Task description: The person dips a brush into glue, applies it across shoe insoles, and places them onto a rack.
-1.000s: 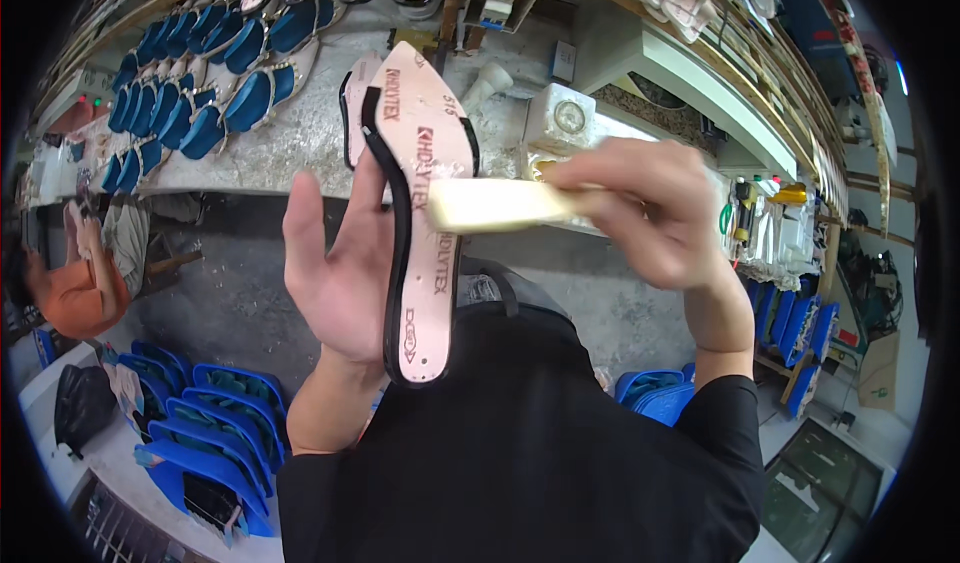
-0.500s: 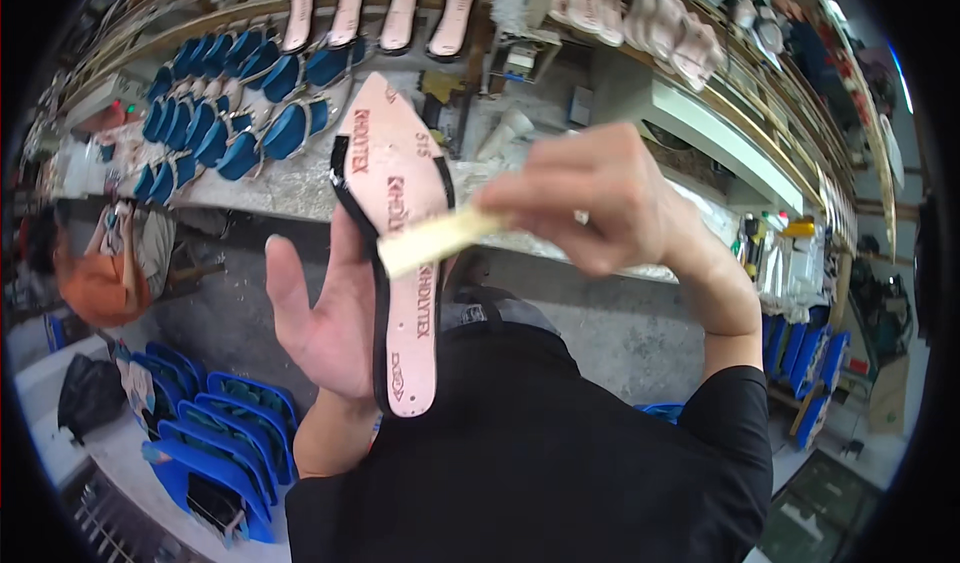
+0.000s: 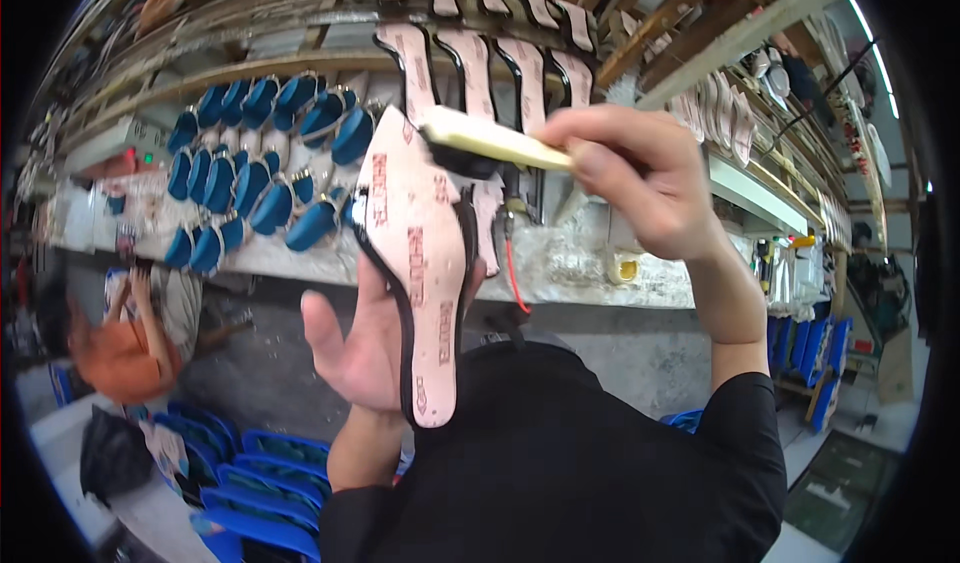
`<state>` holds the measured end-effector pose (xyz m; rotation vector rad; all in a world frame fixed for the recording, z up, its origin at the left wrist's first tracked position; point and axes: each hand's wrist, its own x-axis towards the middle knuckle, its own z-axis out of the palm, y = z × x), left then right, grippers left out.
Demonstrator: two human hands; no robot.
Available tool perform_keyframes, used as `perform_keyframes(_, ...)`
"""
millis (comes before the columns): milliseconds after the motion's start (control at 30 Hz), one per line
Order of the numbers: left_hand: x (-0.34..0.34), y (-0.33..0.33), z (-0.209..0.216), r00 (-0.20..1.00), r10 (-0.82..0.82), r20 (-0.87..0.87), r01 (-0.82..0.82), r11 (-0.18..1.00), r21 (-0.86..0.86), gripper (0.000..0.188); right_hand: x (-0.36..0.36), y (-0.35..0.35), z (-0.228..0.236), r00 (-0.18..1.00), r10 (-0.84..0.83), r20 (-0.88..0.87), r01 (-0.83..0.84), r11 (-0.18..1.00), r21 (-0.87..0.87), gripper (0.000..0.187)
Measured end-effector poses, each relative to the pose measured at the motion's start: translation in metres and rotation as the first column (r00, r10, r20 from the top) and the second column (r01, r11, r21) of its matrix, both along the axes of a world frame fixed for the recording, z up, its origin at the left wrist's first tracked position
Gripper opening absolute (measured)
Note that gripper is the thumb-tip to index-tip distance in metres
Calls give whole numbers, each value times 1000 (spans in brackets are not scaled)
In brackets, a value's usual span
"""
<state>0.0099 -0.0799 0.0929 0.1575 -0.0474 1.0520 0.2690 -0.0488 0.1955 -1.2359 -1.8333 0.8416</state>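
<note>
My left hand (image 3: 365, 358) supports a pale pink shoe insole (image 3: 430, 283) from beneath, pointed toe away from me. Its thumb sticks out to the left, and the fingers pass behind the insole. Black edging runs along the insole's sides, and red print marks its face. In my right hand (image 3: 650, 178) is a brush (image 3: 500, 146) with a pale yellow handle, pinched between thumb and fingers. Dark bristles hang under its head, at the right side of the insole's toe. Whether they touch the insole I cannot tell.
Blue shoes (image 3: 250, 193) stand in rows on the bench (image 3: 330, 263) to the left. More pink insoles (image 3: 470, 68) lie on racks behind. A small yellow-filled container (image 3: 626, 268) sits on the bench at right. Blue trays (image 3: 265, 508) are lower left, near a person in orange (image 3: 130, 363).
The brush has moved from the insole's middle up to its toe and now points the other way, bristles down. The view has shifted, showing more racks.
</note>
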Motion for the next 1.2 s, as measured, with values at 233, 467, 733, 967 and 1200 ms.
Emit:
perform_keyframes(233,-87,88,-23,997,-67,40,65,996,57,94,-76,97,-36,978,140,156,-142,990,1,18)
perform_keyframes(467,-121,136,-24,991,-131,-2,131,990,-56,112,-114,123,-18,999,24,-49,-22,999,47,18)
perform_keyframes(733,-123,163,-16,929,-228,-291,243,970,15,126,-146,127,-22,969,82,232,-91,995,28,16)
perform_keyframes(967,-78,225,-12,990,-99,-97,94,994,-56,92,-143,74,-81,829,-388,-403,253,902,-348,72)
perform_keyframes(1200,-11,271,-58,931,85,-356,-120,990,-80,56,-196,86,-126,694,-556,-457,263,787,-558,64)
